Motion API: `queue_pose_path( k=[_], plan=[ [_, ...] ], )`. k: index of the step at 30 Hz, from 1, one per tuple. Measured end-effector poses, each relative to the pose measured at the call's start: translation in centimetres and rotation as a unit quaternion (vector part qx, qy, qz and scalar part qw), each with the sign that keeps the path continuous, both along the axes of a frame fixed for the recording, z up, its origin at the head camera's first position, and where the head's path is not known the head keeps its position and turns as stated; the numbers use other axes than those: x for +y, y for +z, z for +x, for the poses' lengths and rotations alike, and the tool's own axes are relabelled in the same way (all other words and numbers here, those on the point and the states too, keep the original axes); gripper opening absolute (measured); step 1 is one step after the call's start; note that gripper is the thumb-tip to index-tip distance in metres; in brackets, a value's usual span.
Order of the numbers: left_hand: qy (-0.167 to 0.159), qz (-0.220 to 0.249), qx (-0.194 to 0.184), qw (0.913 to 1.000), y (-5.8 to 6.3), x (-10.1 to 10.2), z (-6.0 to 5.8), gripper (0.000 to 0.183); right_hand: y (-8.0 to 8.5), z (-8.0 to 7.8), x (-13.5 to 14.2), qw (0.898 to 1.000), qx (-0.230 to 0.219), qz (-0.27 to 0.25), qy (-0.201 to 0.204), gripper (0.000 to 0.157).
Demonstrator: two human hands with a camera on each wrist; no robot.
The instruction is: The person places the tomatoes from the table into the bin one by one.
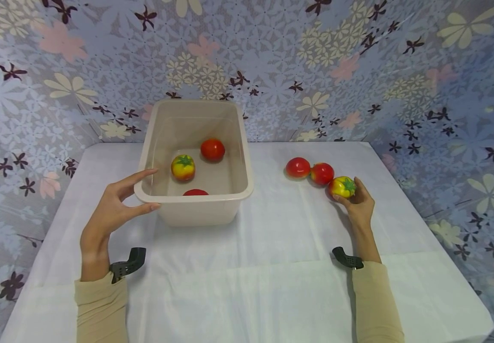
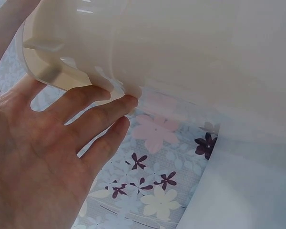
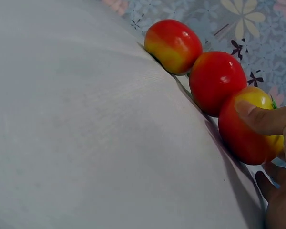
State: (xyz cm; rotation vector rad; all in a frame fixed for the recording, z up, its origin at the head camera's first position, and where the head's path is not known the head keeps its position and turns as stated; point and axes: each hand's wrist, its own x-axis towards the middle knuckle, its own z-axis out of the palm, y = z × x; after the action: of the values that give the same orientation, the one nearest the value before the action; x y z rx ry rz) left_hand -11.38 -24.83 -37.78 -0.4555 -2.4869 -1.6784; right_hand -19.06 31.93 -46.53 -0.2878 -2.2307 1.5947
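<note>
My left hand [image 1: 116, 205] holds the near left corner of a beige plastic bin [image 1: 200, 212], thumb at the front wall and a finger over the left rim. In the left wrist view its other fingers [image 2: 105, 114] lie against the bin's outside. At the right, my right hand [image 1: 360, 202] grips a red-and-yellow tomato [image 1: 342, 187] with a green leafy top, thumb on the near side. That tomato ends a row with a red tomato [image 1: 322, 174] in the middle and another tomato [image 1: 297, 167] at the far end. The right wrist view shows yellow on the end tomato [image 3: 169, 55].
Inside the bin lie a yellow-red tomato [image 1: 183, 167], a red tomato [image 1: 212, 150] and a red piece [image 1: 195, 192] mostly hidden by the front rim. A white cloth [image 1: 272, 286] covers the table. Flowered fabric [image 1: 272, 62] rises behind and at both sides.
</note>
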Motion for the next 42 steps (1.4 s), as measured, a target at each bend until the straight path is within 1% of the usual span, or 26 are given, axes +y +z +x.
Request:
queue_pose_path(
  k=[4, 9, 11, 16, 21, 24, 27, 31, 35, 42],
  plan=[
    [0.000, -0.001, -0.001, 1.0000, -0.1, 0.0, 0.0, 0.072, -0.4, -0.2, 0.3, 1.000, 0.001, 0.005, 0.004, 0.078],
    [-0.002, -0.001, 0.001, 1.0000, -0.1, -0.1, 0.0, 0.072, -2.0, -1.0, 1.4, 1.000, -0.003, -0.004, 0.002, 0.078],
    [-0.003, -0.002, 0.002, 1.0000, -0.2, -0.1, 0.0, 0.072, -2.5, -1.2, 1.7, 1.000, -0.009, 0.003, -0.005, 0.078],
    [-0.004, -0.001, 0.004, 1.0000, -0.2, -0.1, 0.0, 0.072, -2.8, -1.4, 1.8, 1.000, -0.017, 0.014, -0.016, 0.077],
    [-0.001, -0.004, -0.007, 1.0000, -0.1, 0.1, -0.1, 0.072, -2.7, -1.2, 1.8, 1.000, -0.017, 0.003, -0.018, 0.077],
    [-0.002, -0.005, -0.009, 0.9999, -0.1, 0.1, -0.1, 0.072, -2.4, -1.0, 1.8, 1.000, -0.022, 0.001, -0.022, 0.076],
    [-0.005, -0.006, -0.001, 1.0000, 0.0, 0.0, -0.1, 0.072, -2.0, -0.8, 1.6, 1.000, -0.015, -0.005, -0.020, 0.076],
    [-0.005, -0.010, 0.007, 0.9999, 0.1, 0.0, -0.2, 0.072, -1.1, -0.8, 1.2, 0.999, 0.017, -0.034, -0.004, 0.076],
    [-0.004, -0.011, 0.006, 0.9999, 0.1, -0.1, -0.1, 0.072, 0.2, -1.0, 0.3, 0.996, 0.054, -0.064, 0.012, 0.074],
    [-0.004, -0.010, 0.004, 0.9999, 0.0, -0.2, -0.1, 0.071, 1.9, -1.6, -1.8, 0.992, 0.082, -0.089, 0.041, 0.073]
  ],
)
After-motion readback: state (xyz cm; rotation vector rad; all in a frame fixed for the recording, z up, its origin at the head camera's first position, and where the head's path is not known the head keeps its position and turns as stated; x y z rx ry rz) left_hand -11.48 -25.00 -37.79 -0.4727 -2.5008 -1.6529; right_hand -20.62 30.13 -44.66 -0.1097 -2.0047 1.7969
